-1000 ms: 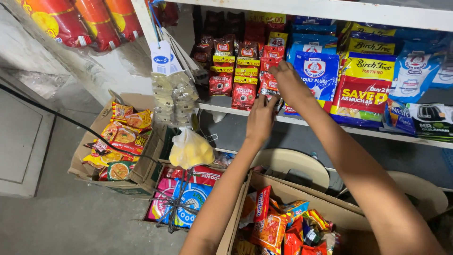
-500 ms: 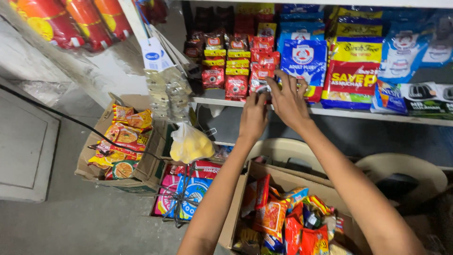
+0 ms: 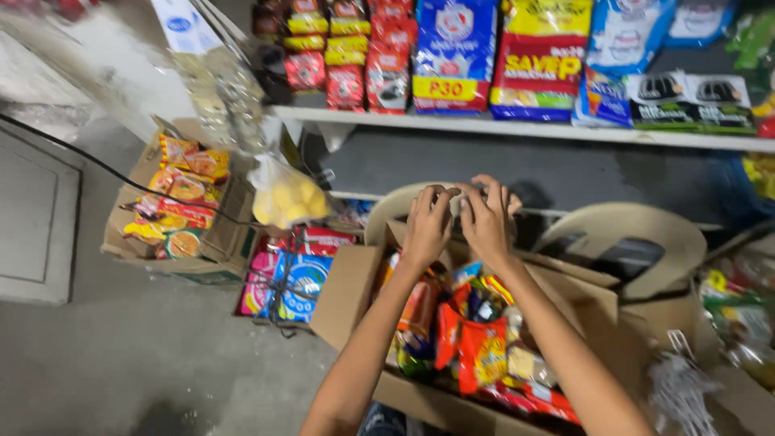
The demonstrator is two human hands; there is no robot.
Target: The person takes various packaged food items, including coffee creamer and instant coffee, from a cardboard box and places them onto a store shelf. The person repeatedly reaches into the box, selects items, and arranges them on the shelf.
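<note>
I see both hands side by side above the far edge of an open box packed with snack packets. My left hand has its fingers curled down, and the right hand sits just beside it, nearly touching, with fingers bent the same way. The frame is blurred, so I cannot tell whether either grip is pinching something or closed on nothing. The packets lie directly under and nearer to me than the grips, red, orange and yellow, crowded together. Beyond the grips stand two beige chairs, and above those a white shelf carrying red sachets and a blue pouch. Left of the grips hangs a clear bag of yellow pieces, and farther left a second carton of noodle packs sits on the floor.
</note>
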